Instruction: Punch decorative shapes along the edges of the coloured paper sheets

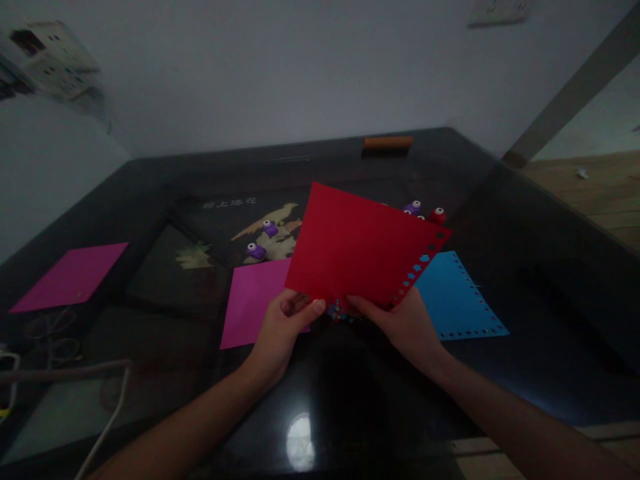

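Note:
A red sheet of paper [360, 247] is held up at a tilt above the table. Shaped holes run along its right edge. My left hand [285, 323] pinches its lower left edge, thumb on the near side. My right hand [407, 327] is closed on the lower right part, thumb pointing inward. Whether something else sits between the hands under the paper, I cannot tell. Small coloured paper bits [340, 311] lie between the two thumbs. A pink sheet [250, 300] lies behind my left hand, and a blue sheet [455, 297] with punched edges lies beside my right.
Purple craft punches [257, 251] stand beyond the pink sheet; more punches, one a red punch [438, 215], show behind the red paper. Another pink sheet [73, 275] is at the left. An orange-brown roll [387, 143] lies at the table's [320, 400] back edge. A white cable [113, 413] hangs at lower left.

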{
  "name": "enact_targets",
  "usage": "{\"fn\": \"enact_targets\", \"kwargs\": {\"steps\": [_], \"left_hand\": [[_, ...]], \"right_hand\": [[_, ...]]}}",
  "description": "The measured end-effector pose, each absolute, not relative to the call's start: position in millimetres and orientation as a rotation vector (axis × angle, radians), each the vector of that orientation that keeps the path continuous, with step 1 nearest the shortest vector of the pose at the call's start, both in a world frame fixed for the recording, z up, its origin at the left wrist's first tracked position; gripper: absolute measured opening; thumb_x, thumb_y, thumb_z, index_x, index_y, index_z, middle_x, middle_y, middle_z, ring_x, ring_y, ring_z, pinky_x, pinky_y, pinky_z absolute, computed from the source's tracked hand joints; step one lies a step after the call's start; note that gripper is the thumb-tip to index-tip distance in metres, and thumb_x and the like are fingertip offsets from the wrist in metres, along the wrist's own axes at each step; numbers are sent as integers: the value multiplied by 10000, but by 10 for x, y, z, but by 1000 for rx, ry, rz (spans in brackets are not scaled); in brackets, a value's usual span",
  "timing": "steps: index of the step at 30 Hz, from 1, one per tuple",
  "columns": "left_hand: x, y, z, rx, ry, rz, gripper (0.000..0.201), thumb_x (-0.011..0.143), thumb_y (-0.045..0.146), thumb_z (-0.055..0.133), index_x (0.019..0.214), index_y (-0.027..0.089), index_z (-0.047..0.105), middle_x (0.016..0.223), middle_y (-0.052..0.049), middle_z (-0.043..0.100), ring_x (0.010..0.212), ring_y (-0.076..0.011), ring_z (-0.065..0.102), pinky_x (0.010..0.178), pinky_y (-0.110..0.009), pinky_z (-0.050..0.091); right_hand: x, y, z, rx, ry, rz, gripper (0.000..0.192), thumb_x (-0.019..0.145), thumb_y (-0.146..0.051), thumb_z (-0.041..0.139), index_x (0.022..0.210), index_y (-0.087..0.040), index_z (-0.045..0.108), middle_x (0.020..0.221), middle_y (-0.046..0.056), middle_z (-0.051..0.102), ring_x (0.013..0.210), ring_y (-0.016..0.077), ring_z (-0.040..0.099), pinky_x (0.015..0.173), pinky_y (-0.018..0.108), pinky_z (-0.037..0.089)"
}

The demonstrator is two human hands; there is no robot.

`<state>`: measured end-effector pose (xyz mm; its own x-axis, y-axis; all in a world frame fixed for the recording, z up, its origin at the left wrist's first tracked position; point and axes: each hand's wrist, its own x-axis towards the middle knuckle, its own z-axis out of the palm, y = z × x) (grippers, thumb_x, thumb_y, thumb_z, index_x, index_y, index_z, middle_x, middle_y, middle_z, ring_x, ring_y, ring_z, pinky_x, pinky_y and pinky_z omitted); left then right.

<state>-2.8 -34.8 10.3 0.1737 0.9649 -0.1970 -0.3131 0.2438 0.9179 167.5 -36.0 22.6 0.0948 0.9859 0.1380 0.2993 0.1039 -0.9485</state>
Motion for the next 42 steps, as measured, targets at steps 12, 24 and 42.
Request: {"fn": "enact_targets", "kwargs": {"steps": [12, 24, 42], "left_hand": [[-36, -352, 80, 897, 966, 1131, 277, 712, 227, 730, 979, 179, 675, 1033, -59, 702, 1012, -198, 623, 930, -326, 453], [-25, -343, 83, 955, 980, 1134, 271, 727, 241, 710, 980, 159, 660, 1066, -83, 689, 1030, -217, 617, 931, -343, 448], [-23, -310, 62, 967, 1010, 1105, 254, 726, 256, 708, 951, 146, 664, 997, -85, 709, 969, -217, 644, 903, -348, 465]], "right_hand": [[1677, -354, 216, -1360, -1387, 901, 256, 695, -269, 694, 932, -175, 666, 944, 87, 723, 881, 262, 683, 721, 366, 576], [1681, -366, 221, -1399, -1408, 877, 210, 698, -268, 687, 886, -175, 675, 883, 85, 732, 826, 263, 692, 657, 354, 577], [1682, -366, 229, -1360, -1400, 913, 296, 704, -277, 687, 989, -199, 660, 974, 80, 717, 922, 262, 670, 781, 386, 558]]}}
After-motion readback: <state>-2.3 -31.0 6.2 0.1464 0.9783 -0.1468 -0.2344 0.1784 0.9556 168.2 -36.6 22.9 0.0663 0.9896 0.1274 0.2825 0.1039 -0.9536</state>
